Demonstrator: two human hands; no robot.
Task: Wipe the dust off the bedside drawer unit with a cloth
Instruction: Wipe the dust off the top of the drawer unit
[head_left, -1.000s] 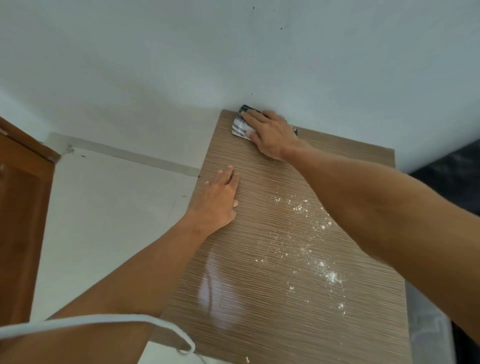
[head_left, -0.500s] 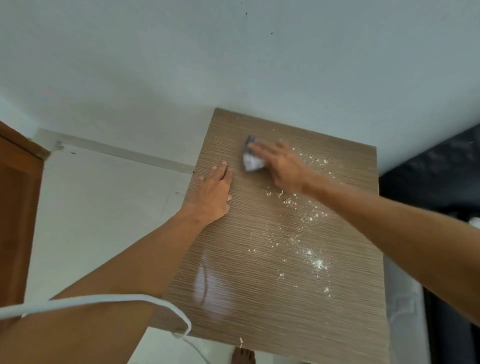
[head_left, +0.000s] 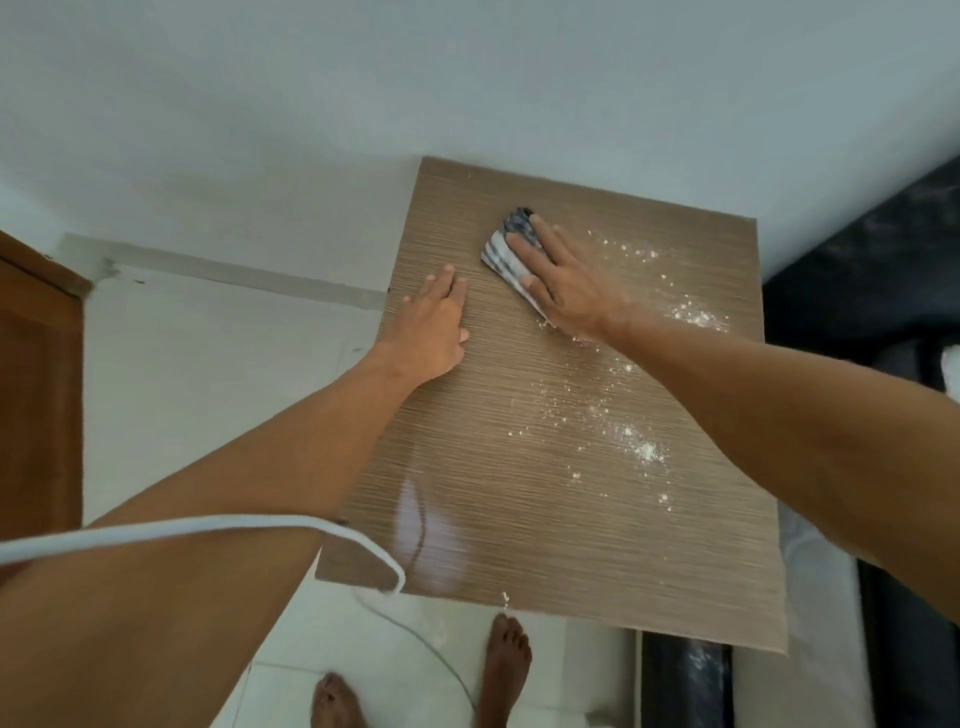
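Note:
The bedside drawer unit's brown wood-grain top (head_left: 519, 519) fills the middle of the head view. White dust (head_left: 644, 449) is scattered over its right half, from the far right area down toward the front. My right hand (head_left: 563, 280) lies flat on a folded blue-and-white cloth (head_left: 504, 249) near the far middle of the top, pressing it down. My left hand (head_left: 434, 325) rests flat on the left part of the top, fingers together, holding nothing.
A pale wall (head_left: 467, 93) stands right behind the unit. Pale tiled floor (head_left: 218, 364) lies to the left, with a brown wooden door (head_left: 36, 389) at the far left. A white cable (head_left: 208, 525) crosses my left arm. My bare feet (head_left: 506, 660) stand in front. Dark furniture (head_left: 883, 270) is at right.
My right hand has pulled the cloth from the far corner by the wall toward me across the top, with dust showing behind it. The left hand stayed flat in place.

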